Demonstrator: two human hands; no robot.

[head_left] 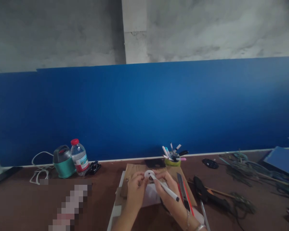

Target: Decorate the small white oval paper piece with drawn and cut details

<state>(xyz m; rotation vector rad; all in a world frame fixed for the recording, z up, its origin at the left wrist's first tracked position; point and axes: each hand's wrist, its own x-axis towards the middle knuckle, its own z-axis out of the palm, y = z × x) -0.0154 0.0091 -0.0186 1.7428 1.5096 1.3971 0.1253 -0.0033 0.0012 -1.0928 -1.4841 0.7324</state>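
My left hand pinches a small white ring-shaped object, like a tape roll, above a brown cardboard sheet. My right hand grips a white marker pen whose tip touches the ring. White paper lies on the cardboard beneath both hands.
A utility knife and a black glue gun lie right of my hands. A green cup of pens stands behind. A water bottle, a green container and white cable sit at left. Tangled cords and a blue board lie at right.
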